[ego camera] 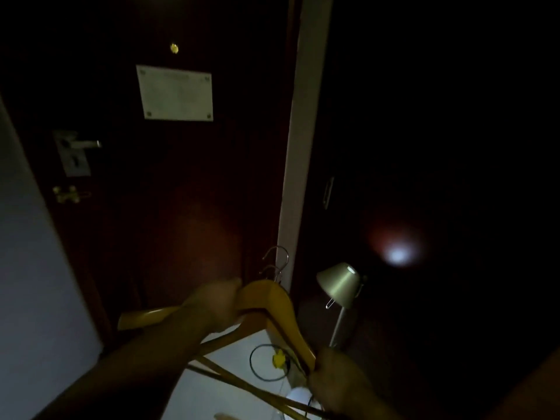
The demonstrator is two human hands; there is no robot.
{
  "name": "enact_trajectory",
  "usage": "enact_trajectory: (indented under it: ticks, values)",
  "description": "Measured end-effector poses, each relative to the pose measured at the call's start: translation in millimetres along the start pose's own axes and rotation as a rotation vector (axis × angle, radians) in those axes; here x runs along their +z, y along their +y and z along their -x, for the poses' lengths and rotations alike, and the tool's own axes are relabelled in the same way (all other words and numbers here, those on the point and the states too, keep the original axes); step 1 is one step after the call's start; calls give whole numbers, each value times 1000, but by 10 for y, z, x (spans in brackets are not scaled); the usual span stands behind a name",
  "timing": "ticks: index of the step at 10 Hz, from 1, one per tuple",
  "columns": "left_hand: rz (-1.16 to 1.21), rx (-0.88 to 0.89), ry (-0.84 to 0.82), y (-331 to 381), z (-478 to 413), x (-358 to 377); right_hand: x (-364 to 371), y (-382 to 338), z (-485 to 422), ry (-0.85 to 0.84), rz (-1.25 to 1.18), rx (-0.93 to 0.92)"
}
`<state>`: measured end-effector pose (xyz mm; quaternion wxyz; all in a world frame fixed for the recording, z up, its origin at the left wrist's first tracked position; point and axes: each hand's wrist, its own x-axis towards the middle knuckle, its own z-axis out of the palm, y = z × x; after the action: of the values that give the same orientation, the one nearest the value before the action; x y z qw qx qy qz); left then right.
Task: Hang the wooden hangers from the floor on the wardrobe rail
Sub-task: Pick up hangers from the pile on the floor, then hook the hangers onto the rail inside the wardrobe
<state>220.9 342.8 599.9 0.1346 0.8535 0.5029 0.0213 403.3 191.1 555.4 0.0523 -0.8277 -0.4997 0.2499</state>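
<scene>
Both hands clamped on the bundle of wooden hangers, lifted clear of the floor.

From my seat, the dark door fills the view; my left hand wraps the hangers' necks, my right hand pinches one arm's tip. Carrying step; the wardrobe rail is unseen, so next I'd turn to find it, metal hooks upward.

Readable text: nothing is showing clearly enough to read.
Notice: a pale sheet is hanging on the dark door, far left of centre; its faint print is blurring into grey lines.
Other labels, brands, numbers: none is showing.
</scene>
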Motion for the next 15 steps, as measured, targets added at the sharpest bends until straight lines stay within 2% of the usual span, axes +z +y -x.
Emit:
enact_trajectory:
  ticks: [3, 6, 8, 11, 15]
  values:
    - [-58, 66, 152, 953, 384, -837, -1041, 400, 715, 130, -152, -101]
    - [-66, 190, 217, 2252, 679, -1399, -2007, 1222, 1542, 287, -150, -26]
    - [-74, 353, 261, 3302, 992, -1724, -2584, 1923, 2226, 371, -175, 23]
    - [-3, 620, 347, 5072, 1475, -1793, -3218, 3188, 3375, 543, -197, 213]
    - [195, 931, 276, 6981, 1689, -1502, -3679, 4449, 4464, 753, -256, 497]
